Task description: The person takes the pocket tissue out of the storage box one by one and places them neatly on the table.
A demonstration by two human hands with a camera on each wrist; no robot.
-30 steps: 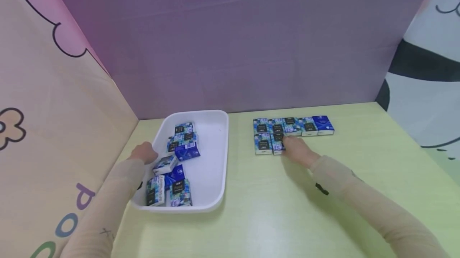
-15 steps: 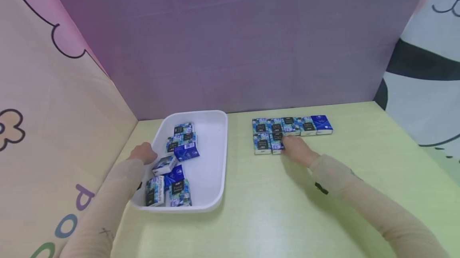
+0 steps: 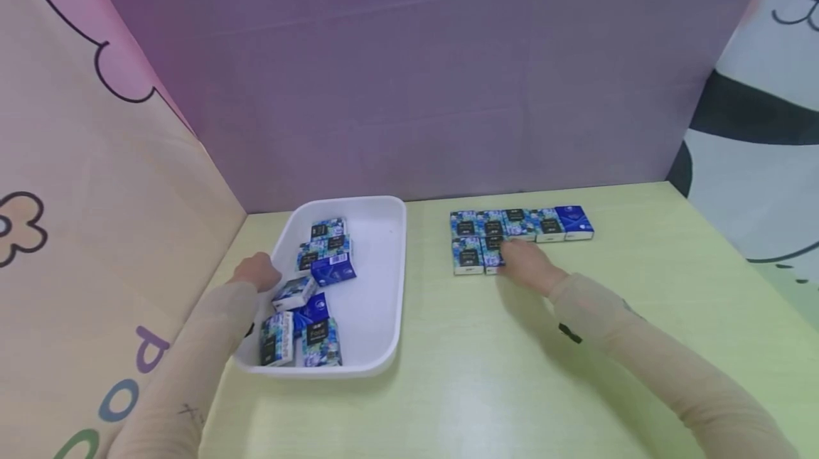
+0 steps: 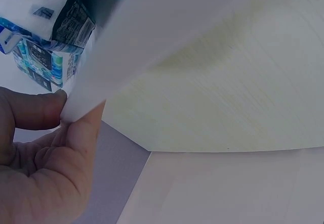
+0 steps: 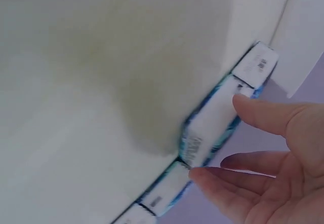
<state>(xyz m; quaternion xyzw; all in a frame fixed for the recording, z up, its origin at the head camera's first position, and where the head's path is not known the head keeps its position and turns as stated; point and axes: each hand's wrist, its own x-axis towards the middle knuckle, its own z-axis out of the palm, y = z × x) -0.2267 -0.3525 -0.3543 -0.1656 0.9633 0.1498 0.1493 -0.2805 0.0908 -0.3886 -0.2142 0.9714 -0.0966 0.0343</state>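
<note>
I have the left hand (image 3: 257,272) pinching the rim of the white tray (image 3: 402,274), where loose packs (image 3: 333,271) lie. On the table (image 3: 461,345), my right hand (image 3: 530,266) holds a small pack (image 3: 492,254) between thumb and fingers, just in front of the back row (image 3: 517,224).

1. Head: high and set well back, facing forward and down across the table (image 3: 461,359) to the wall (image 3: 397,89); the widest view.
2. Left wrist: close on the left hand (image 4: 45,153), facing the tray (image 4: 126,42) wall; shares both with head.
3. Right wrist: close on the right hand (image 5: 273,158), facing the pack (image 5: 210,120) side-on; shares both with head.
</note>
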